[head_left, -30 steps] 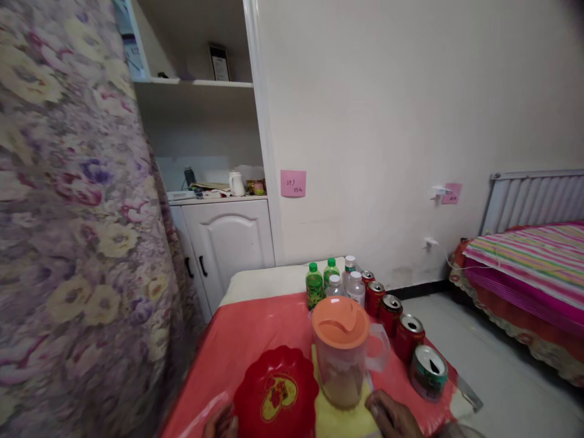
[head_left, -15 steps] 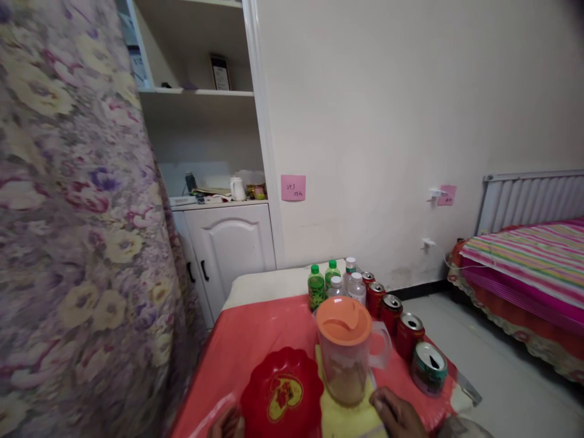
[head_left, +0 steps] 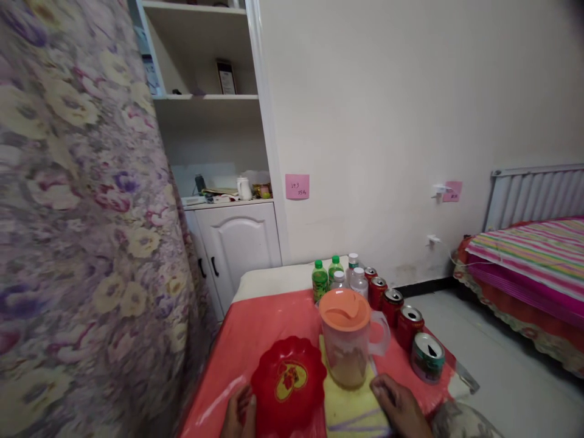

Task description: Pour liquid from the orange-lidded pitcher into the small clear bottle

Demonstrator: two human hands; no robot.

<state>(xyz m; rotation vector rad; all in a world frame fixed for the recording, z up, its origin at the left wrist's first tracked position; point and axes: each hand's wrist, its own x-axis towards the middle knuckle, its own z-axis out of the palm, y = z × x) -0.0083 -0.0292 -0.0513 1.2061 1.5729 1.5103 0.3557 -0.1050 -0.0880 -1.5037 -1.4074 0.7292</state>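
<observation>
At the bottom, my left hand (head_left: 239,415) is beside the left rim of a red scalloped plate (head_left: 283,353) with a yellow heart design. Its thumb and forefinger are a little apart at the rim. My right hand (head_left: 401,406) is closed, fingertips curled together at the right edge of a folded yellow cloth (head_left: 353,407); whether they pinch anything is hidden. Between the hands and further back, a clear plastic pitcher (head_left: 347,359) with an orange lid (head_left: 344,310) stands upright on the cloth, handle to the right. Neither hand touches the pitcher.
Behind the pitcher stand green-capped bottles (head_left: 320,281) and white-capped bottles (head_left: 359,282). Several opened red cans (head_left: 409,328) and a green can (head_left: 427,359) line the table's right side. A red cover (head_left: 269,316) lies on the table. A floral curtain (head_left: 91,243) hangs left.
The view has shifted slightly, so the things on the table sit a little higher in the picture. My left hand shows more beside the plate. The pitcher still stands on the cloth.
</observation>
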